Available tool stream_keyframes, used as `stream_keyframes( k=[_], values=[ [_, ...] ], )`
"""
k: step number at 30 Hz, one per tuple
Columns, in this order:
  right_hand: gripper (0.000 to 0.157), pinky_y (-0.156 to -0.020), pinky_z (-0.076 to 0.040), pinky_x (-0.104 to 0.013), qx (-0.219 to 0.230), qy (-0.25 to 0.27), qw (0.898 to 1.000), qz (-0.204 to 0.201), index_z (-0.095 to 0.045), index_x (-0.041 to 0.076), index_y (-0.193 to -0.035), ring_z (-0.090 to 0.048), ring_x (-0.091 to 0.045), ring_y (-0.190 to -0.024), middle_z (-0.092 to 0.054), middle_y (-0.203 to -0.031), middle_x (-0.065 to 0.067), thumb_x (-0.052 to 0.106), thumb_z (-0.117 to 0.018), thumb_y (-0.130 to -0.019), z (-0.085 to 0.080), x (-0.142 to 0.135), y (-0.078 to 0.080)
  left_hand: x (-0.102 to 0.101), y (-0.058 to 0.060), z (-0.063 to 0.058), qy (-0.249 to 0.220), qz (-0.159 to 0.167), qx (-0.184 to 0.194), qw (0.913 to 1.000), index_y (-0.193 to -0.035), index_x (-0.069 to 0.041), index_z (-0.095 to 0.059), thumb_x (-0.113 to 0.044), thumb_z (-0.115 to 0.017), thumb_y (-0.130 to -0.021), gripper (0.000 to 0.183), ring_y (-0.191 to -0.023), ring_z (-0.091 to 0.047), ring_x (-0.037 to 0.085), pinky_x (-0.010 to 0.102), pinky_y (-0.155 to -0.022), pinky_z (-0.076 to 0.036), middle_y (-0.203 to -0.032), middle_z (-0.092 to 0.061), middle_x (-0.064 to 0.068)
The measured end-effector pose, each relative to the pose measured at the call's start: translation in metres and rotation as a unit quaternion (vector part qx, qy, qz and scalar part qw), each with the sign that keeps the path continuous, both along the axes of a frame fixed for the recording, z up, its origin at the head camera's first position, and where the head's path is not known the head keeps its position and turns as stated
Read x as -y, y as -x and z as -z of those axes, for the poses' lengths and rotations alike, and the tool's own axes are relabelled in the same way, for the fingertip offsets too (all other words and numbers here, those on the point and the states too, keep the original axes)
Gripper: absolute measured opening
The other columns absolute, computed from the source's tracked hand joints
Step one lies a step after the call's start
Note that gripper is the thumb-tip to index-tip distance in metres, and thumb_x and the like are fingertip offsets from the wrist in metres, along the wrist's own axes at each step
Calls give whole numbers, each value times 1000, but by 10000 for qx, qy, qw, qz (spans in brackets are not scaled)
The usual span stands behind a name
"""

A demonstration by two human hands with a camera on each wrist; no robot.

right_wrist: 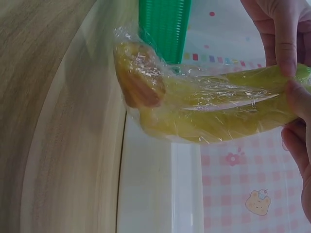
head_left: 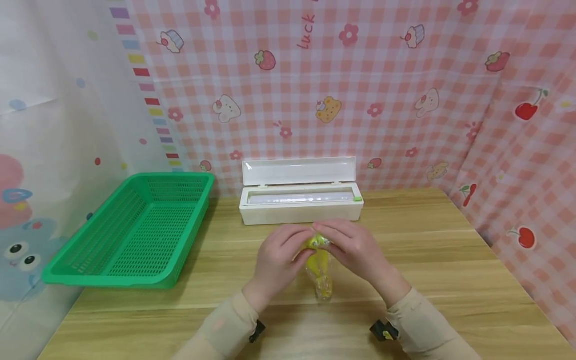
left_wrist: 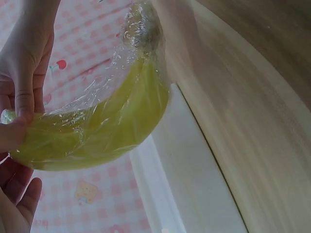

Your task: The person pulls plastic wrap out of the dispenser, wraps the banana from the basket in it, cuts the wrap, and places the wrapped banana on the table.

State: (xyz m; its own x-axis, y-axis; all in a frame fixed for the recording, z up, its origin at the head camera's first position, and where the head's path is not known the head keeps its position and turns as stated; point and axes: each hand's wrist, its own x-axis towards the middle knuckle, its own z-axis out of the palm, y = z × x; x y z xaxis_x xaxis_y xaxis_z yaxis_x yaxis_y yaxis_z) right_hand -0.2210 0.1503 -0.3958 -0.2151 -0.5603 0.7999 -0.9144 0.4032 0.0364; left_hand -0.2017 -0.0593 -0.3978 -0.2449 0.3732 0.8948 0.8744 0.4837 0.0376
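Observation:
A small bunch of yellow bananas [head_left: 318,265] in clear cling film [right_wrist: 214,97] hangs upright between the hands over the table. My left hand [head_left: 280,254] and right hand [head_left: 355,248] pinch its upper end from either side, fingers and thumbs meeting at the wrapped tips. In the left wrist view the bananas [left_wrist: 107,131] curve down toward their stem end, where the film bunches up. Brownish stems [right_wrist: 141,80] show through the wrap in the right wrist view.
Behind the hands stands a white cling film dispenser box [head_left: 300,215], lid [head_left: 299,171] raised and a roll [head_left: 301,198] inside. To the left sits a green perforated basket [head_left: 180,265]. Patterned cloth [head_left: 288,125] surrounds the wooden table [head_left: 450,280] at the back and sides.

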Motion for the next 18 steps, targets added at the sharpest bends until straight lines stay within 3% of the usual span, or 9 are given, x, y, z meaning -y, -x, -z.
stream_keyframes(
  k=[4,9,18],
  values=[
    [28,-90,-55,-35,34,-20,10000,-3,-66,-1,-119,-67,-27,-103,-69,-114,-12,13,-66,-96,-1,1,-1,-2,0,-1,42,-100,-39,9999,-103,-2,-71,-6,-82,-76,30,-91,-66,20,26,-87,-54,-102,-70,7],
    [47,-92,-54,-35,209,-90,9997,28,-66,2,-117,-66,-26,-105,-69,-115,-11,-3,-81,-73,-3,0,-4,-4,0,-2,100,-182,-118,9997,-99,-2,-70,-5,-81,-76,26,-89,-65,19,25,-85,-54,-99,-69,7],
    [46,-94,-53,-34,302,-81,9995,-93,-67,5,-117,-66,-26,-107,-69,-118,-9,-3,-81,-73,-3,-2,-4,-5,0,-1,217,-209,-336,9990,-99,-1,-69,-4,-80,-76,26,-91,-67,20,26,-90,-53,-99,-71,8]
  ],
)
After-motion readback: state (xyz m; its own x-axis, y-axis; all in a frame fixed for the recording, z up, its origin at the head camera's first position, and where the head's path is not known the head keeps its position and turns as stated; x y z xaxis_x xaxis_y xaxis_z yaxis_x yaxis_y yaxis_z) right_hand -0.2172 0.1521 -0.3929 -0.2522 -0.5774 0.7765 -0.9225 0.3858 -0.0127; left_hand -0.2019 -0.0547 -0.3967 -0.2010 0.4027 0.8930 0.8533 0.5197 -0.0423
